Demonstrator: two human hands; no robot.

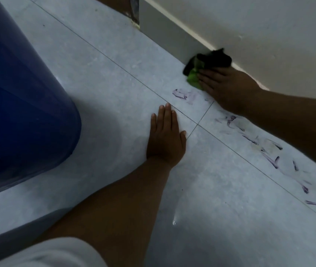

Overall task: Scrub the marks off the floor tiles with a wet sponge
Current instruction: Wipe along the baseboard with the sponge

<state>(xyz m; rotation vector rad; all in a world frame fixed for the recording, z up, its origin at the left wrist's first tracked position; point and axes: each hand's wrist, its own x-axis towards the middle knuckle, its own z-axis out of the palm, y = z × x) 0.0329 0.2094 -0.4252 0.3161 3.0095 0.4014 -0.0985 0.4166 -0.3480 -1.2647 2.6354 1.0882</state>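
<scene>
My right hand (224, 87) presses a green and black sponge (201, 68) flat onto the pale grey floor tiles (114, 89), close to the skirting board; its fingers lie straight over the sponge. Purple marks (184, 95) smear the tile just in front of the sponge, and more purple streaks (269, 151) run to the right along the wall side. My left hand (165, 137) rests flat on the floor, fingers straight, near a crossing of tile joints.
A large blue plastic container (22, 105) stands on the floor at the left. The white wall (259, 31) and grey skirting (168, 31) bound the far side. A wet patch (174, 220) glints on the near tile.
</scene>
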